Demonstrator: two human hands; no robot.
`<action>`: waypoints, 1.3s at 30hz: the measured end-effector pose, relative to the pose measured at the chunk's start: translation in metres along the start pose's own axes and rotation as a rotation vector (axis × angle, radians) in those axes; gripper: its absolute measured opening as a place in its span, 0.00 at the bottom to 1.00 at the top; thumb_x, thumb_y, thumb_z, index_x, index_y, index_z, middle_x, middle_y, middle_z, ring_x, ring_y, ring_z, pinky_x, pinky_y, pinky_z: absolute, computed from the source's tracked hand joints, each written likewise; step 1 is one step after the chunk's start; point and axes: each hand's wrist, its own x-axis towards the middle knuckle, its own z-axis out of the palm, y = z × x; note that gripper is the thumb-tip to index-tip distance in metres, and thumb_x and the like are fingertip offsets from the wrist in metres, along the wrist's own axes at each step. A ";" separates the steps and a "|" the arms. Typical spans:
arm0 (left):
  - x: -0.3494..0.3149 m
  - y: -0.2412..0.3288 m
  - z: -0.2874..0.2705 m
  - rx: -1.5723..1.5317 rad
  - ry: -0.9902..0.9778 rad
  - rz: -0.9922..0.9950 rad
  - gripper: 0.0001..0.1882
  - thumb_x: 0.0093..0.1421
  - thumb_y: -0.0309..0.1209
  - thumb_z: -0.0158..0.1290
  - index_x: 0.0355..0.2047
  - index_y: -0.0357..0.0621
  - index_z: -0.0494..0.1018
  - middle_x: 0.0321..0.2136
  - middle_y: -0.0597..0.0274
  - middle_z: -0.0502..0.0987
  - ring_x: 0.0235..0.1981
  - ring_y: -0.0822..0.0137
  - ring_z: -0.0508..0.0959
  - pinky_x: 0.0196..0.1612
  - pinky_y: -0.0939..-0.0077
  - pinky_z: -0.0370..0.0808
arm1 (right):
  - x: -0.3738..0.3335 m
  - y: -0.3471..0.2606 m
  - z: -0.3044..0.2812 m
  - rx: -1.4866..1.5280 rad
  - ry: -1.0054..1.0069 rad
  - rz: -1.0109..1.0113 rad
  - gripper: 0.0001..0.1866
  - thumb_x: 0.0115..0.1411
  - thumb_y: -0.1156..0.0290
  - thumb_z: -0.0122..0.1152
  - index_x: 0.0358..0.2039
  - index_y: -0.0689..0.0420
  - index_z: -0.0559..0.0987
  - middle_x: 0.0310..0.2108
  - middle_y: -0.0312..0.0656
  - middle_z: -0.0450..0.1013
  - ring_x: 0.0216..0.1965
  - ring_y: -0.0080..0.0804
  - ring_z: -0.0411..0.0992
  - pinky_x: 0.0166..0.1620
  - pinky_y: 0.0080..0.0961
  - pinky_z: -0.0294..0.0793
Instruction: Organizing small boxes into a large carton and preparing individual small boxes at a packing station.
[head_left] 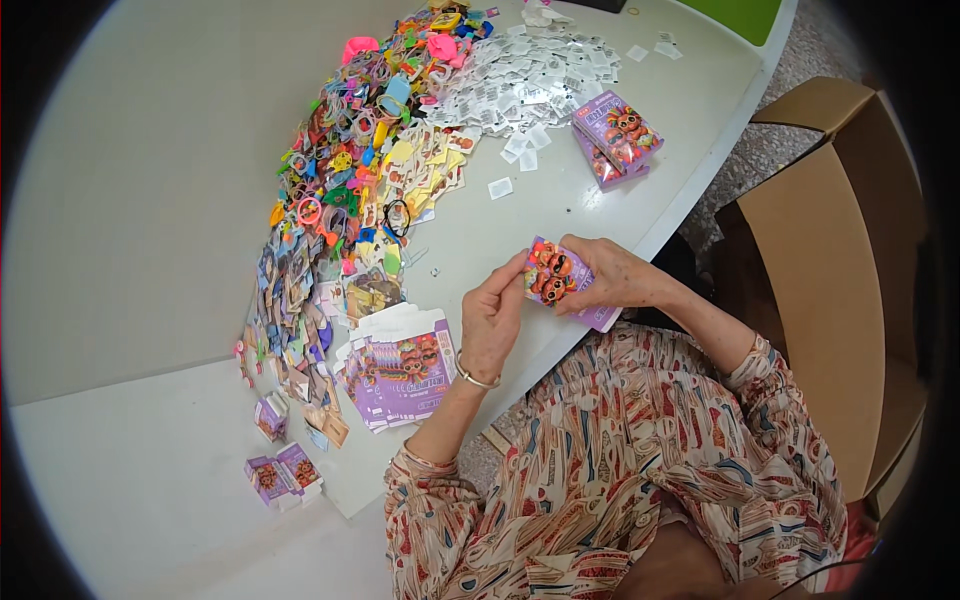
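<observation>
Several small packs [285, 478], mostly purple, lie at the lower left of the frame. Above them, a long heap of bright trinkets [345, 165] curves up to the top edge, with pale cards [425, 165] along its right side. Flat cartons [400, 375], fanned into an overlapping stack, lie lower left of centre. The left hand [490, 320], near the middle, wears a bracelet [478, 379] at its wrist; its thumb and fingers close narrowly on the left edge of a purple box [549, 272]. White slips [540, 85] pile up at top centre. The box is just right of centre, between both hands and touching each, by the edge of the table [470, 225]. The right hand [612, 275] grips its right side, covering part of it, with the thumb across the printed face. Higher up, stacked boxes [622, 130] sit; a brown cardboard box [830, 270] with spread flaps fills the right.
</observation>
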 end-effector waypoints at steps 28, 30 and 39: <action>0.079 -0.006 0.015 -0.420 -0.399 -0.349 0.11 0.60 0.27 0.54 0.43 0.37 0.74 0.40 0.57 0.77 0.37 0.66 0.78 0.43 0.71 0.77 | -0.008 0.036 0.017 0.269 0.617 -0.433 0.60 0.40 0.68 0.79 0.63 0.55 0.41 0.54 0.48 0.61 0.54 0.37 0.65 0.57 0.35 0.66; 0.109 -0.020 -0.005 0.445 -0.058 0.152 0.11 0.55 0.29 0.59 0.38 0.40 0.76 0.41 0.55 0.77 0.39 0.61 0.77 0.42 0.68 0.74 | -0.008 0.038 0.019 0.214 0.600 -0.346 0.59 0.41 0.67 0.79 0.62 0.56 0.43 0.54 0.47 0.61 0.54 0.37 0.65 0.56 0.35 0.67; 0.154 -0.040 -0.022 1.003 0.163 0.564 0.08 0.48 0.27 0.60 0.27 0.40 0.72 0.29 0.54 0.71 0.35 0.53 0.71 0.38 0.56 0.68 | -0.009 0.023 0.013 -0.162 0.557 -0.237 0.46 0.39 0.57 0.78 0.54 0.56 0.61 0.49 0.43 0.63 0.52 0.40 0.66 0.54 0.34 0.67</action>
